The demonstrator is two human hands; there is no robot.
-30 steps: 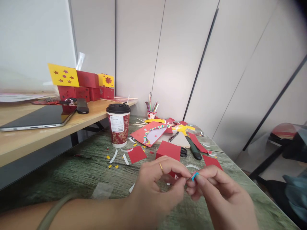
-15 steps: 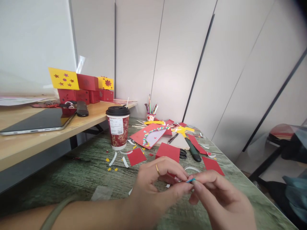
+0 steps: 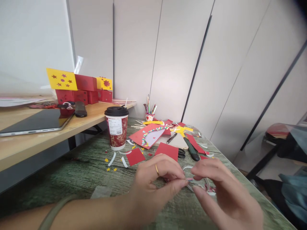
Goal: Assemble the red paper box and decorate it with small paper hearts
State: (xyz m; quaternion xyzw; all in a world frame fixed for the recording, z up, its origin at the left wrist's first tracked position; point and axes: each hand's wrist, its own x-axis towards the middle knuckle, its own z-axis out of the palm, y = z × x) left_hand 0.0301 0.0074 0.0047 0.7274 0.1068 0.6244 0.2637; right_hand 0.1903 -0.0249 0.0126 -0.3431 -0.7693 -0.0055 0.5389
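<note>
My left hand (image 3: pixel 157 187), with a gold ring on one finger, pinches a tiny pink and blue strip (image 3: pixel 190 179) between thumb and fingertips. The strip looks like paper, but blur hides its detail. Just to its right, my right hand (image 3: pixel 225 195) is open, thumb and fingers apart around an empty gap. Behind the fingertips lies a clear ring like a tape roll (image 3: pixel 207 184), partly covered by my right hand. Beyond my left hand rests a red paper square (image 3: pixel 168 151). Black scissors handles (image 3: pixel 181 153) stick out beside that square.
A lidded paper cup (image 3: pixel 117 131) stands left of centre. Farther back lie a red card with a bead-like coloured border (image 3: pixel 146 134), a green-handled cutter (image 3: pixel 192 150) and a pen (image 3: pixel 172 138). A wooden shelf (image 3: pixel 96 114) with a tablet (image 3: pixel 38 120) and red boxes (image 3: pixel 86 83) juts in at left.
My right hand has let go of the small strip and moved slightly right, its fingers spreading. My left hand still pinches the strip. More of the clear ring now shows between the hands.
</note>
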